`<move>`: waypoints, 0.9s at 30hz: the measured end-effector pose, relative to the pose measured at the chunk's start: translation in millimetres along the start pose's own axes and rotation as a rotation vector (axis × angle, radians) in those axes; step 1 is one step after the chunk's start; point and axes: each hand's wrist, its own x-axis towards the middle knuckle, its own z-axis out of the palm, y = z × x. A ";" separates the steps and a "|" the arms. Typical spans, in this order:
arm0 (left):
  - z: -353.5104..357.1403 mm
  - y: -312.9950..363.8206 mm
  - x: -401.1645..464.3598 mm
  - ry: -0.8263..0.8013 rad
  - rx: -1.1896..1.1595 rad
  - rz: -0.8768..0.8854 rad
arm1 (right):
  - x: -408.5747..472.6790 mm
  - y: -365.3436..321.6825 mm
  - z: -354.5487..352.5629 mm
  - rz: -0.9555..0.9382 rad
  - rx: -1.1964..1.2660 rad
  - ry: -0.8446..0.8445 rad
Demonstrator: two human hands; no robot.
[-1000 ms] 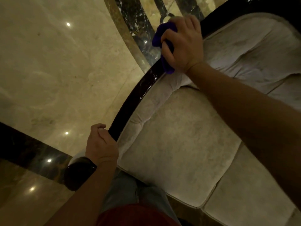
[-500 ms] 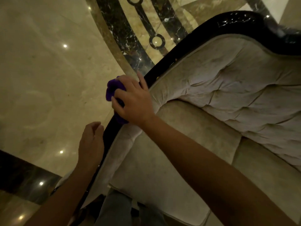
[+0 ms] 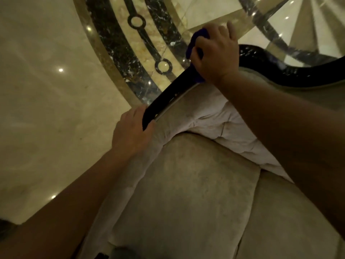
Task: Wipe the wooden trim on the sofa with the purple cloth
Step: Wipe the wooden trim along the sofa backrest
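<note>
The marble floor takes the biggest part of the view; it is pale and shiny, with small reflections of lamps, and it has a curved dark inlay band with ring shapes going through the upper middle. In front of it stands the sofa, covered in a light beige fabric, with a wide seat cushion in the lower part and tufted padding on the side above it. Along the top edge of the sofa runs the wooden trim, dark and glossy; it goes up diagonally from the lower left to the upper right and then curves away to the right side of the view. The right hand is at the upper part of this trim, near the place where it bends, and it is closed around the purple cloth, pressing the cloth on the wood. Only some folds of the cloth show, above the fingers and below the palm. The left hand is lower on the same trim, well apart from the right one; it grips the wood, with the thumb on the sofa side and the fingers wrapped over the outer side.
</note>
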 end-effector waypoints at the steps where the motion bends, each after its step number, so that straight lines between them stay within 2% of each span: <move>1: -3.0 -2.7 5.9 -0.013 0.039 0.033 | -0.7 4.7 1.2 0.063 0.036 -0.001; 4: 8.5 9.5 45.7 -0.011 0.141 0.120 | -2.0 37.1 -0.6 0.240 0.092 0.033; 7: 23.9 31.6 76.5 0.050 0.158 0.136 | -8.6 42.0 0.3 0.289 0.135 0.134; 13: 44.3 98.8 118.8 0.287 0.083 0.303 | -9.3 14.9 0.2 0.264 0.184 0.171; 17: 54.6 120.6 136.2 0.409 0.163 0.342 | -6.8 3.9 8.1 0.245 0.201 0.213; 20: 55.3 111.6 138.5 0.398 0.160 0.306 | -1.5 14.8 4.8 0.228 0.279 0.178; 24: 54.5 110.6 137.8 0.416 0.208 0.347 | -5.7 46.7 -3.4 0.430 0.340 0.167; 27: 50.8 110.8 134.8 0.429 0.224 0.355 | -10.4 77.6 -6.7 0.496 0.275 0.064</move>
